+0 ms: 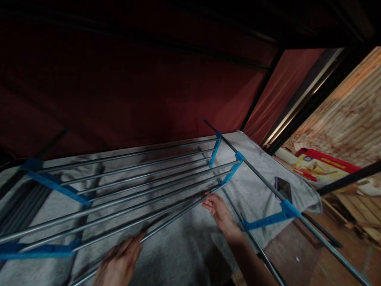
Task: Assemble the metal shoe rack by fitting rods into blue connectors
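A rack of grey metal tubes joined by blue plastic brackets [233, 169] lies across a grey cloth in front of me. My left hand [119, 260] is closed over a loose-angled metal tube [175, 216] at the lower middle. Farther along the same tube, my right hand [218, 210] pinches it with thumb and fingers. The tube's far end meets the blue bracket just beyond my right fingers; whether it is seated there I cannot tell. Several parallel crossbars [143, 178] run between the left and right brackets. Another blue bracket [268, 218] sits on the right-hand side pole [262, 178].
Several dark tubes [20, 210] lie at the left on the grey cloth [190, 246]. A phone [283, 190] rests at the right beside the side pole. Beyond the cloth are a red and yellow box [326, 165] and wooden boards [354, 210]. Dark red fabric [149, 91] hangs behind.
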